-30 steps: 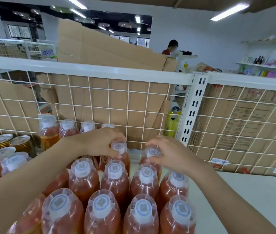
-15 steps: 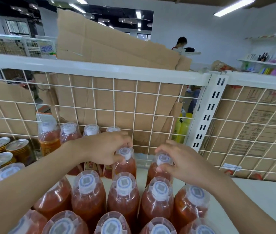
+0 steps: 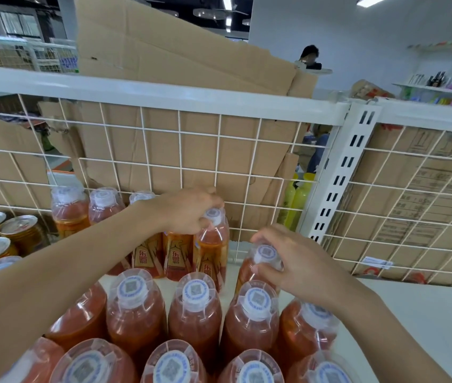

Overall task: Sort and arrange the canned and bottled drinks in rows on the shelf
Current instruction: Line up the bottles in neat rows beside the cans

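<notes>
The left hand (image 3: 189, 211) reached across the middle of the frame, its fingers curled down over the white cap of an orange-drink bottle (image 3: 212, 250) and pinching it at the top. That bottle stood upright at the right end of the back row, close to the wire grid (image 3: 180, 150). Just below and to the right, the right hand (image 3: 293, 261) had fingers and thumb bent round the cap of a second bottle (image 3: 246, 275). This one stood a row nearer, a little apart from the first, on the bare white shelf (image 3: 412, 313). The other back-row bottles (image 3: 103, 205) ran off to the left along the grid, some partly hidden behind the left forearm. Across the bottom of the frame the front bottles (image 3: 194, 313) of the same drink stood packed in rows, each white cap under a clear dome. At the left edge a cluster of gold cans (image 3: 17, 230) with silver lids sat beside the bottles. Behind the grid leaned flattened cardboard (image 3: 164, 51). Right of centre rose a slotted white post (image 3: 343, 175), and beside it yellow bottles (image 3: 298, 200) showed through the wires. Far back in the room, near the top of the frame, was another person (image 3: 309, 55).
</notes>
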`<action>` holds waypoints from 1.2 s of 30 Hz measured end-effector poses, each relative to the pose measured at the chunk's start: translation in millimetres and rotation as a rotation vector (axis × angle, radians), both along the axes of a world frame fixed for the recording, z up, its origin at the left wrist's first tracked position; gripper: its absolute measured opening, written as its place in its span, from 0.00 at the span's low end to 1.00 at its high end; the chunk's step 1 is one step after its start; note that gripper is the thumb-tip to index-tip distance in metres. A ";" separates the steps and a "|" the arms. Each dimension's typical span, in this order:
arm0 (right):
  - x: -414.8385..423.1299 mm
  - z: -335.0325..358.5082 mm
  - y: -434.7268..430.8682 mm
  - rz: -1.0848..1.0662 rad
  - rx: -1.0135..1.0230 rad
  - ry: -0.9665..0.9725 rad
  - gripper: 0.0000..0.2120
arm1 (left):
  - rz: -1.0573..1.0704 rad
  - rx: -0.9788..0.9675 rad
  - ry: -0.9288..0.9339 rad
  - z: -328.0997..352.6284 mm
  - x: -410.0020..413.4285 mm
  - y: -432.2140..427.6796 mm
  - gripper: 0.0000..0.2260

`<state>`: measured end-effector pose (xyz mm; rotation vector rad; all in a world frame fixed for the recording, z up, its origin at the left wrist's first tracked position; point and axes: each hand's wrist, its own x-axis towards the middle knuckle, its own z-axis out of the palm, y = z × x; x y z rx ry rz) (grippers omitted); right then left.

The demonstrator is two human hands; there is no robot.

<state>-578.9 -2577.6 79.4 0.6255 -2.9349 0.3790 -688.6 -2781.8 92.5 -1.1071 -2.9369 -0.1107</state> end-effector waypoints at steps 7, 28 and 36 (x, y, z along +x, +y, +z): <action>3.3 -3.1 -3.4 -0.028 0.004 0.028 0.17 | 0.049 0.029 0.031 -8.2 -12.5 4.5 0.20; 4.8 -4.3 -1.9 -0.047 -0.021 0.023 0.19 | 0.032 -0.160 0.219 8.7 9.9 -18.1 0.27; 17.5 2.8 1.6 -0.011 0.014 0.175 0.23 | 0.171 0.242 0.260 1.4 108.4 -66.3 0.30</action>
